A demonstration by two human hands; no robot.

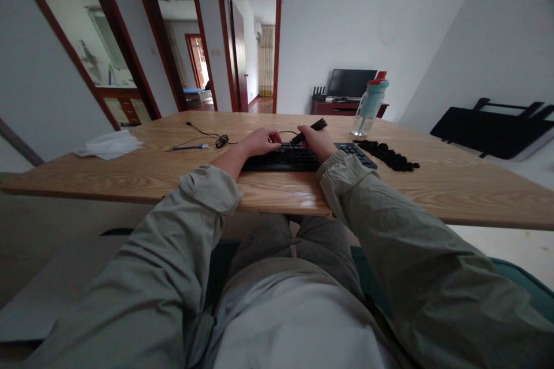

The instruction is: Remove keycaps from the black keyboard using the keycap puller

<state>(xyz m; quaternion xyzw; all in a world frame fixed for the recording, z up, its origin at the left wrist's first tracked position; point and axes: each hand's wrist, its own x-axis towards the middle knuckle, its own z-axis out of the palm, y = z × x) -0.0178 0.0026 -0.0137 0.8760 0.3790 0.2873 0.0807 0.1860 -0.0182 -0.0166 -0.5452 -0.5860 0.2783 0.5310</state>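
A black keyboard (296,157) lies in front of me near the table's front edge. My left hand (261,142) rests over its left end, with the fingers curled in against it near the back edge. Closed around a short black cylinder, which looks like a small flashlight, is my right hand (315,139). That black cylinder (319,125) sticks out on both sides of the fist, tilted up to the right, its lower end just above the keys. To the right of the keyboard, small black pieces (387,155) that look like keycaps lie in a long patch.
On the wooden table (450,184) stands a clear bottle with a red lid (370,105), at the back right. A blue-handled brush (190,147), a coiled black cable (221,140) and white tissue (110,145) lie to the left. A folded black table (497,127) leans at far right.
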